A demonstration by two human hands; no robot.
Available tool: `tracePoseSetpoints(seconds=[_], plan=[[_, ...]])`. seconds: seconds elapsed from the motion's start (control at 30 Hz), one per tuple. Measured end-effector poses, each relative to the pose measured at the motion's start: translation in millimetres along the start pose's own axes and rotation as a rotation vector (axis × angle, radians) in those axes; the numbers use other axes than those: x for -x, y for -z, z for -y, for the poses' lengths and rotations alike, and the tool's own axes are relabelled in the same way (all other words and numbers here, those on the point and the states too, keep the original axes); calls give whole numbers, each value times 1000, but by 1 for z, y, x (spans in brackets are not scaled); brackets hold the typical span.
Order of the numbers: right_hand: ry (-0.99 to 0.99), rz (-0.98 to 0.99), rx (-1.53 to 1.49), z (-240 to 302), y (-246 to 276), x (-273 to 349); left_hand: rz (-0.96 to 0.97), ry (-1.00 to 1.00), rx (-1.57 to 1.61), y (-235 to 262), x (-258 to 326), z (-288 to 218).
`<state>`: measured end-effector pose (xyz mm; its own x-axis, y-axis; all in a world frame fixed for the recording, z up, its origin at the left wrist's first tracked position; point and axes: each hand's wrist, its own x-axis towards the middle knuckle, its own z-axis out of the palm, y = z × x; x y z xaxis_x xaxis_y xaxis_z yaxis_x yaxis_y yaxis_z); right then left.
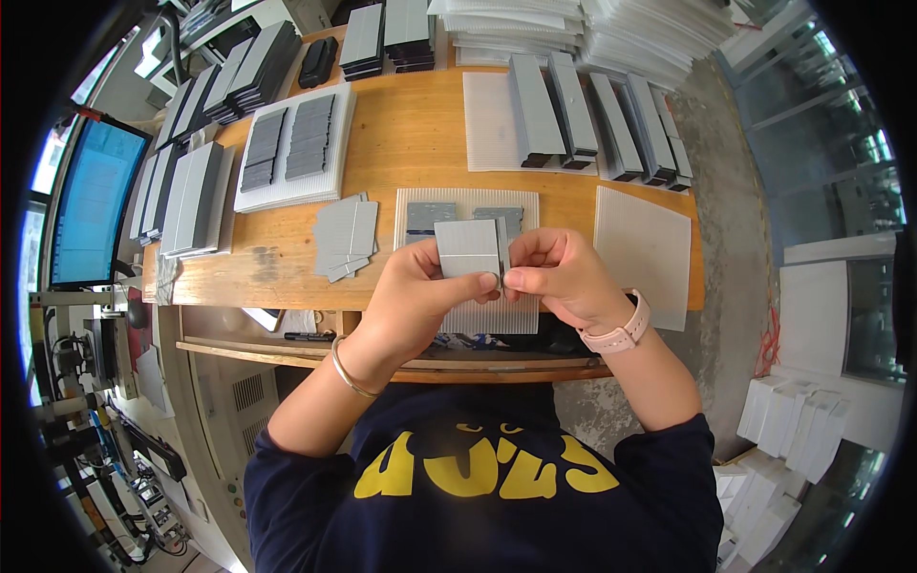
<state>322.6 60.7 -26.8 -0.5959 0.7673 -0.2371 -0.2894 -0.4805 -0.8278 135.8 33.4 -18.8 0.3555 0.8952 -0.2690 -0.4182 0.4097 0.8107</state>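
Observation:
A small grey ribbed rectangular panel (pixel 467 239) is held upright over the front of the table. My left hand (pixel 411 286) is closed on its left side and lower edge, thumb across the front. At its right edge my right hand (pixel 564 277) pinches a narrow grey strip (pixel 502 241) between thumb and fingers; I cannot tell whether strip and panel are joined. Beneath lies a translucent corrugated sheet (pixel 492 321), bearing dark grey pieces (pixel 431 214) partly hidden by the panel. Loose grey panels (pixel 346 234) lie fanned out to the left.
A white stack of sheets (pixel 336 177) carries two rows of dark pieces. Long grey stacks (pixel 535 110) stand at back right, more stacks (pixel 196 205) at left. Another translucent sheet (pixel 642 253) lies right. An open drawer (pixel 258 346) sits below the front edge; a monitor (pixel 100 201) stands left.

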Motion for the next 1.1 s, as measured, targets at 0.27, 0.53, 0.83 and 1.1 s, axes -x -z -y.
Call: tracePoseSetpoints(seconds=[0.27, 0.53, 0.83, 1.1], plan=[[122, -213, 387, 11, -11, 3, -242, -118, -304, 1, -4, 4], [192, -277, 588, 3, -9, -2, -336, -232, -618, 3, -6, 11], [252, -296, 605, -5, -9, -5, -330, -289, -683, 3, -6, 9], [105, -140, 293, -8, 0, -4, -210, -77, -440, 7, -2, 5]])
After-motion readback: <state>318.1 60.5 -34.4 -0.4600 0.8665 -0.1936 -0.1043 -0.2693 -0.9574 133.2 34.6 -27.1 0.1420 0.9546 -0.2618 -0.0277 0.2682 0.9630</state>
